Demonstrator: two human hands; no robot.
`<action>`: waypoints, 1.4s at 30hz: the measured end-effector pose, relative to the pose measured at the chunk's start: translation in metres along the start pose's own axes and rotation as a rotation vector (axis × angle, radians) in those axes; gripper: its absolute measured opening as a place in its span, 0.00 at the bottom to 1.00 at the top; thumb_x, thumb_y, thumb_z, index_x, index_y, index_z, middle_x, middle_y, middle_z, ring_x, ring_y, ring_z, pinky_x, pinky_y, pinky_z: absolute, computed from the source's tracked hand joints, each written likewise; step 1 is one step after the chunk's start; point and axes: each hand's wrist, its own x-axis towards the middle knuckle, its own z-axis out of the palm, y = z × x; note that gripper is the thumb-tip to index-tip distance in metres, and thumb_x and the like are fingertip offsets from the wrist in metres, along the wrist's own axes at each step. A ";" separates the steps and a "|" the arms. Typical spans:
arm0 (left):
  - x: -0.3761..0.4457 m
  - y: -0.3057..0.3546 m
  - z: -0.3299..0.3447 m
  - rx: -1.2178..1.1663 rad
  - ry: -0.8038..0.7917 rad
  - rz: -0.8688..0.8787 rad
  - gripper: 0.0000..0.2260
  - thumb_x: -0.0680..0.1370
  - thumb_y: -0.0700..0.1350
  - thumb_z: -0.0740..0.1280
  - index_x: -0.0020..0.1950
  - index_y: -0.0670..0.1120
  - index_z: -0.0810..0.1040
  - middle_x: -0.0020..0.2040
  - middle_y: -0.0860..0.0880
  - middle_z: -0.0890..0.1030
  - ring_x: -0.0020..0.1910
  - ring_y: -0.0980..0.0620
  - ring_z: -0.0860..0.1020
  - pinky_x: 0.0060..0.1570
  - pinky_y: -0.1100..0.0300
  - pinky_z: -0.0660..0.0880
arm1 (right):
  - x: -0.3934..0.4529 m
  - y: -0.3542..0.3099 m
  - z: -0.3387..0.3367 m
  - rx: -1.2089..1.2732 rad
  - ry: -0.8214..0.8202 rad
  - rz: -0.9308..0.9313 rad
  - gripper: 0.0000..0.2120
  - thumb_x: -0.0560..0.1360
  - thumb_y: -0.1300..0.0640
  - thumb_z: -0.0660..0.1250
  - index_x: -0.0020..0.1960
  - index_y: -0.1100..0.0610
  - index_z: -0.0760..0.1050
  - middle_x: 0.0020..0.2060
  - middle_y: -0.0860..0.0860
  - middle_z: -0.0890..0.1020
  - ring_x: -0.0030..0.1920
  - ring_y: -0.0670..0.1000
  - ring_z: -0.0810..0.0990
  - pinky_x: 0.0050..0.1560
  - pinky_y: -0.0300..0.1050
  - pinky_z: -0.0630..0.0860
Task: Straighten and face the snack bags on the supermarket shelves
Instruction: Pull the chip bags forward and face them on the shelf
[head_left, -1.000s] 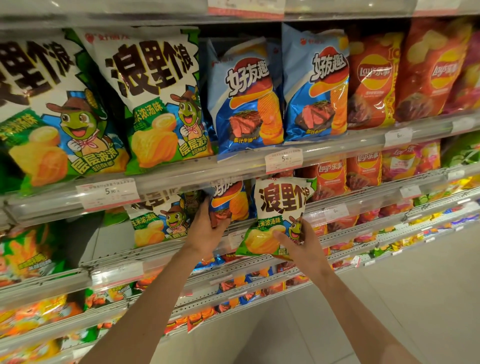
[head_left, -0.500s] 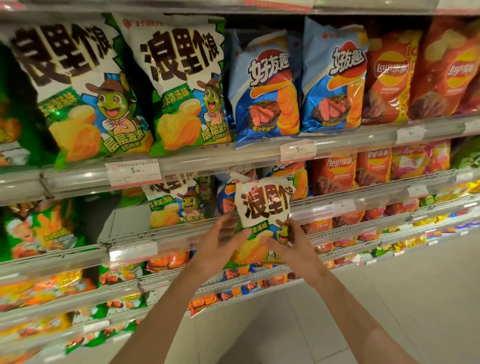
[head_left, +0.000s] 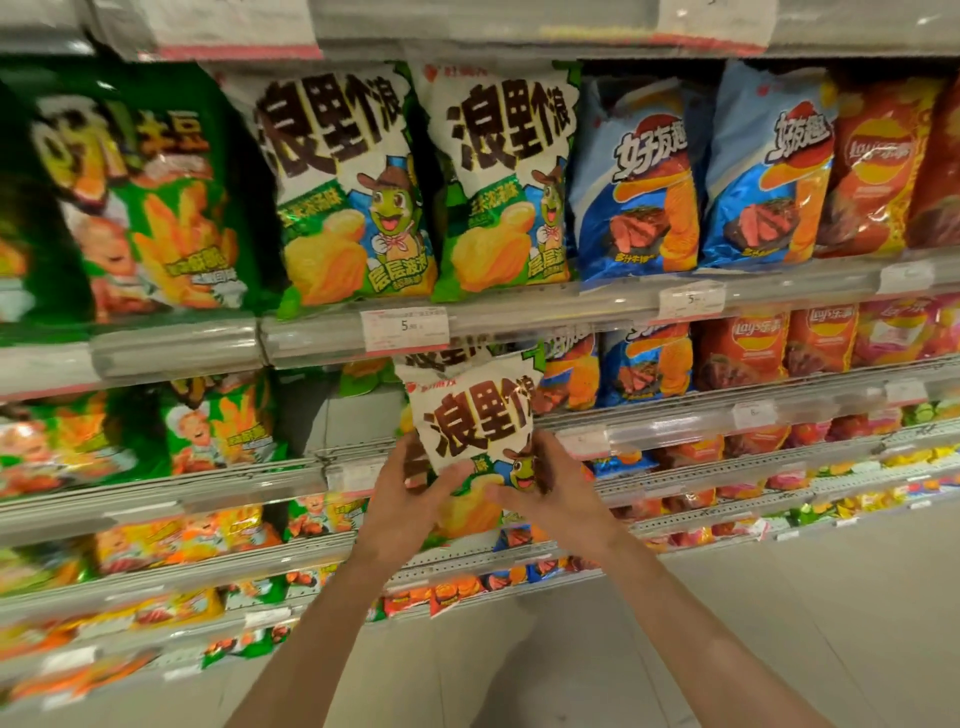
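Setting: supermarket aisle, tiered shelves (head_left: 519, 322) of snack bags, pale floor (head_left: 779, 623) below
Upper shelf: two green-and-white bags with a cartoon frog (head_left: 343, 187) side by side facing out; dark green bags (head_left: 140, 197) to their left; blue steak-picture bags (head_left: 639, 176) and red bags (head_left: 878, 166) to their right
Price tag: white label (head_left: 405, 328) on the shelf rail, just above the held bag
Held bag: small white-and-green frog bag (head_left: 475, 421), face outward, top tilted a little to the right, in front of the second shelf between the two hands
Left hand: left hand (head_left: 410, 499) grips the bag's lower left edge, thumb across its front
Right hand: right hand (head_left: 558, 491) holds the bag's lower right side, fingers curled round it
Second shelf: a matching frog bag (head_left: 441, 358) partly hidden behind the held one; blue bag (head_left: 649, 364) and red bags (head_left: 743, 348) to the right
Focus: blurred toward the edges
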 end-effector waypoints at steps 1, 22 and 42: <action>-0.001 -0.002 -0.010 -0.005 0.026 0.009 0.26 0.73 0.54 0.77 0.68 0.56 0.73 0.56 0.60 0.83 0.54 0.63 0.81 0.55 0.56 0.81 | 0.001 -0.005 0.009 0.002 -0.015 -0.002 0.29 0.70 0.52 0.80 0.66 0.47 0.71 0.56 0.42 0.84 0.57 0.42 0.83 0.61 0.48 0.81; 0.010 -0.039 -0.153 0.078 0.223 -0.018 0.19 0.77 0.52 0.73 0.66 0.52 0.77 0.57 0.55 0.84 0.57 0.56 0.81 0.45 0.69 0.78 | 0.113 0.002 0.051 -0.344 0.287 -0.099 0.44 0.70 0.23 0.62 0.77 0.49 0.62 0.66 0.48 0.79 0.67 0.53 0.77 0.66 0.56 0.77; 0.104 -0.018 -0.126 0.088 0.358 0.006 0.21 0.79 0.60 0.69 0.59 0.43 0.78 0.55 0.40 0.83 0.55 0.41 0.80 0.51 0.54 0.79 | 0.107 -0.004 0.037 -0.290 0.350 -0.111 0.23 0.80 0.49 0.68 0.71 0.55 0.69 0.57 0.49 0.83 0.59 0.51 0.80 0.57 0.48 0.78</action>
